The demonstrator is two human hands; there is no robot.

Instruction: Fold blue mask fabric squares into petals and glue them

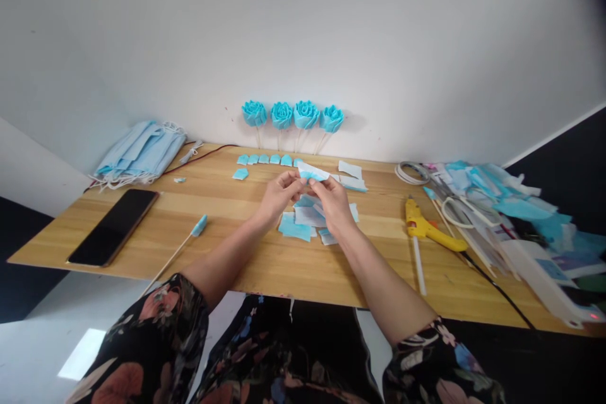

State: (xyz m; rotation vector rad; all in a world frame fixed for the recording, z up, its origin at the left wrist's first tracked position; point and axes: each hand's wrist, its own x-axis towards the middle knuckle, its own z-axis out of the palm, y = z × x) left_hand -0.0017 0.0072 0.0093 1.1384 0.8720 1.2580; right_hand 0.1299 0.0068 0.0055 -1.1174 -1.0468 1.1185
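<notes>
My left hand (283, 193) and my right hand (330, 196) meet over the middle of the table, pinching a white and blue piece of mask fabric (313, 172) between their fingertips. Beneath my hands lie several loose blue and white fabric pieces (297, 227). Just beyond, a row of small folded blue petals (264, 159) runs along the table, with one folded petal (240, 174) set nearer. More cut white pieces (351, 169) are right of my hands. A stick with a blue wrapped tip (199, 225) rests to the left.
Several blue fabric roses (282, 116) on sticks lean against the wall. On the left are a stack of masks (139, 153) and a phone (113, 228). A yellow glue gun (428, 230), white-handled scissors (468, 211), a tape roll (411, 172), a white power strip (544, 281) and fabric scraps (516, 192) occupy the right.
</notes>
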